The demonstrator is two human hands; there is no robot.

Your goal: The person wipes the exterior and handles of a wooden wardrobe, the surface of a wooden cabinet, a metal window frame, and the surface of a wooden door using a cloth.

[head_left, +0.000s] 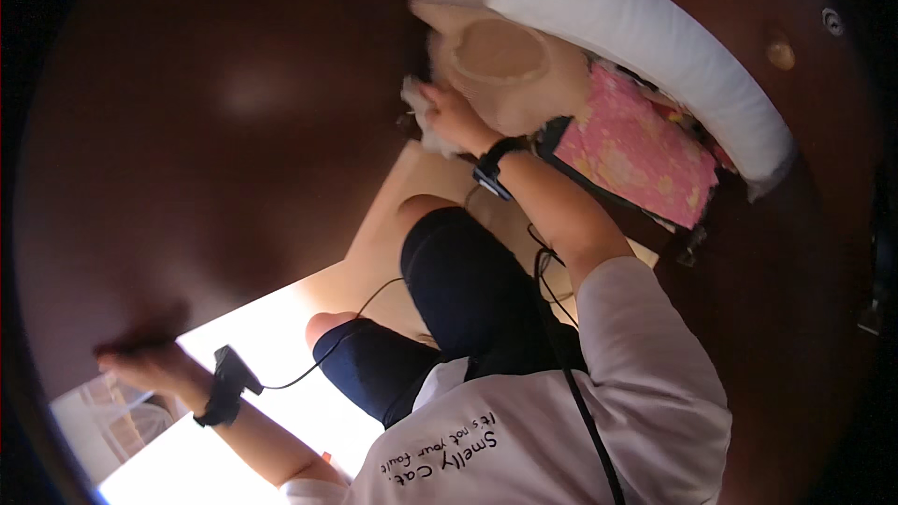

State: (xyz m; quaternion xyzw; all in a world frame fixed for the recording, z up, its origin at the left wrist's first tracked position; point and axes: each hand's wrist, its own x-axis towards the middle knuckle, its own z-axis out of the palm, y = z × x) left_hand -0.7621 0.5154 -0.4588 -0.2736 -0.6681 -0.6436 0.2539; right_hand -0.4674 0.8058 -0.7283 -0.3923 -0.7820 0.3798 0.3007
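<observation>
A white cloth or tissue, crumpled, is gripped in my right hand, by the edge of a large dark brown panel. My left hand lies at the panel's lower left edge, its fingers stretched out against the surface, with nothing seen in it. Shadow hides part of those fingertips. Just beyond my right hand is a beige fabric item with a round patch. A pink floral cloth item lies to the right of that hand.
A long white padded roll curves across the upper right. Dark brown surfaces extend at the right, with a metal fitting. My knees are bent below the panel. A black cable runs from my left wrist device across my legs.
</observation>
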